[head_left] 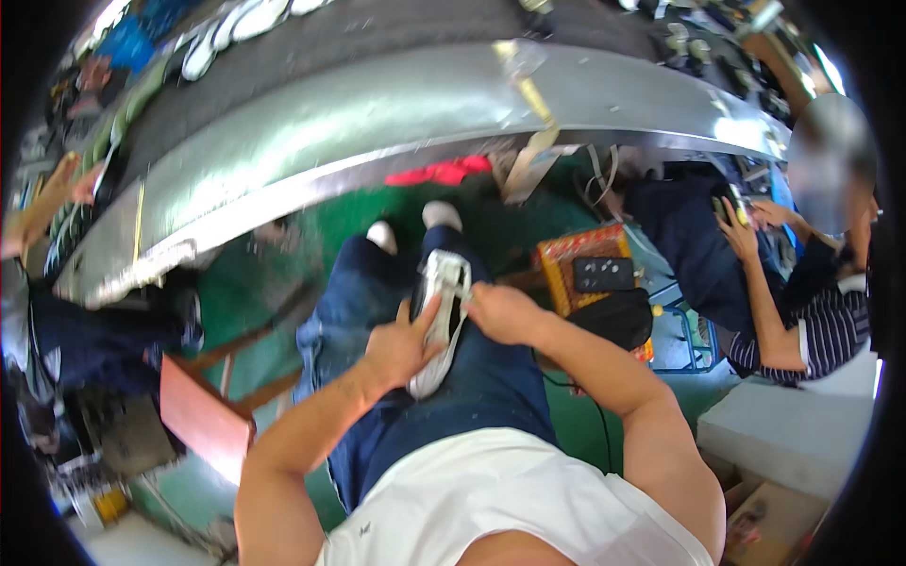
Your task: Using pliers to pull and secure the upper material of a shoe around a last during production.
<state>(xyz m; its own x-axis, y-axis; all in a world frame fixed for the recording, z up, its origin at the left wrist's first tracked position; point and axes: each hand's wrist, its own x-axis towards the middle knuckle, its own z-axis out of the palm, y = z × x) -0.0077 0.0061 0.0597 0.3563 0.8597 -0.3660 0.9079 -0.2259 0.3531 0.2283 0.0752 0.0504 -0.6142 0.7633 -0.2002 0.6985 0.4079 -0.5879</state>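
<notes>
A black and white sneaker point(433, 375) lies lengthwise across my lap, on the dark blue jeans point(510, 396). My left hand point(401, 347) grips it from the left side, with thumb and forefinger against its upper. At the shoe's right side, my right hand point(505, 313) is closed, its fingertips pinching what looks like a white shoelace point(462, 291). Blur hides exactly how the lace runs through those fingers. White laces and a white lining show at the shoe's far end.
A long metal-edged bench with a dark belt point(377, 36) curves ahead, bearing shoes point(226, 38). On my right are an orange-patterned stool point(557, 269) holding a black case, and a co-worker in a striped shirt point(830, 330). Another person's hands point(61, 193) appear far left, beyond a pinkish wooden seat point(203, 415).
</notes>
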